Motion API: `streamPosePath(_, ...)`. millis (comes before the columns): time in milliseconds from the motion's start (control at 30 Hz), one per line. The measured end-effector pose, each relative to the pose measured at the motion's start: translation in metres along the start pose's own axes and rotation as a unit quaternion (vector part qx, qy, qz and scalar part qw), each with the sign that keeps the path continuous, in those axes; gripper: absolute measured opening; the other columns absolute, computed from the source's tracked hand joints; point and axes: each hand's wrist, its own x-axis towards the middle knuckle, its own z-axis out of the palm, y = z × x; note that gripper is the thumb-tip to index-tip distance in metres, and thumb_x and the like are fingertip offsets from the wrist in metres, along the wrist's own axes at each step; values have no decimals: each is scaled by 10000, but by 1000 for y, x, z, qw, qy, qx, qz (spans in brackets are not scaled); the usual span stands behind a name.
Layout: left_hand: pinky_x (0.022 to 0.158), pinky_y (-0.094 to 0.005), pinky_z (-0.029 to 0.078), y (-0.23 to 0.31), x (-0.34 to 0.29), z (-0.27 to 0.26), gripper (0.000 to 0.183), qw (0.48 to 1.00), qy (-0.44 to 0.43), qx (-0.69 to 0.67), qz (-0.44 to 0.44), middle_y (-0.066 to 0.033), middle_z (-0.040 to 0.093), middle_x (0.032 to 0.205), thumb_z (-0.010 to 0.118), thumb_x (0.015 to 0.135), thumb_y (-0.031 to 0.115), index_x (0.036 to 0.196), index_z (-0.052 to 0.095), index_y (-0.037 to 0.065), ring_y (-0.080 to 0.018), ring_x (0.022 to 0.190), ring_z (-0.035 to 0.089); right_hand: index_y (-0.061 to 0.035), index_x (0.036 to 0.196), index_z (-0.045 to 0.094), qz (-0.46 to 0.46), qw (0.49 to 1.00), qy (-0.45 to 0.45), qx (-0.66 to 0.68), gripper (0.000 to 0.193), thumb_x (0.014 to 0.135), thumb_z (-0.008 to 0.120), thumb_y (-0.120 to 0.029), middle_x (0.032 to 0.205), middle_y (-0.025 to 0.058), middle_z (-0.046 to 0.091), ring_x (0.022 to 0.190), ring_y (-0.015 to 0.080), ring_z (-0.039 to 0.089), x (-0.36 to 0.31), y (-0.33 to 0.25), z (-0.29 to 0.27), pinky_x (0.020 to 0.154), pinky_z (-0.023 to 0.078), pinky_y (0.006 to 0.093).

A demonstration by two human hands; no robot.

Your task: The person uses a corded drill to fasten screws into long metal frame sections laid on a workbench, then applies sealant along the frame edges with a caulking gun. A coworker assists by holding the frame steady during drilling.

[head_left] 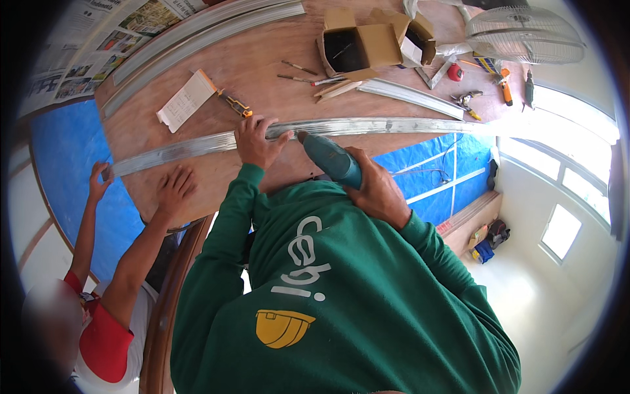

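A long silvery metal profile (367, 125) lies across the wooden table near its front edge. My left hand (259, 142) grips it, fingers over the far side and thumb on the near side. Closed around a green power drill (330, 159), my right hand (380, 187) keeps the tool just in front of me. The drill's nose points left at the profile, close to my left thumb; whether its tip touches the metal I cannot tell. At the profile's left end, a co-worker's hand (100, 180) holds on, while their other hand (176, 190) rests on the table.
Beyond the profile lie a yellow-handled cutter (234, 104), a paper notepad (187, 100), pencils and open cardboard boxes (346, 51). At the far right are pliers (467, 102), a red tape measure (455, 72) and a fan (525, 36). More profiles (197, 43) lie at the far left.
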Motion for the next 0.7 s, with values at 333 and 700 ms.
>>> streamPosePath(333,1019,-501,482,2,2,3,582,1000,11,13,-6,-4,695,1170,928,785,698,1104,826,222,-304,1178,638,-73,1512,567,-20,1000,0,-9,648,903,778,-14,1242,304,761,1195,534,726,4,-1,0,1003,574,567)
streamPosePath(700,1007,-489,479,1,1,1,596,1000,10,1,-14,1,702,1184,919,791,709,1087,818,203,-293,1160,639,-65,1555,543,30,999,-20,-38,736,881,835,-30,1319,318,751,1269,536,708,5,-7,-3,1067,569,559)
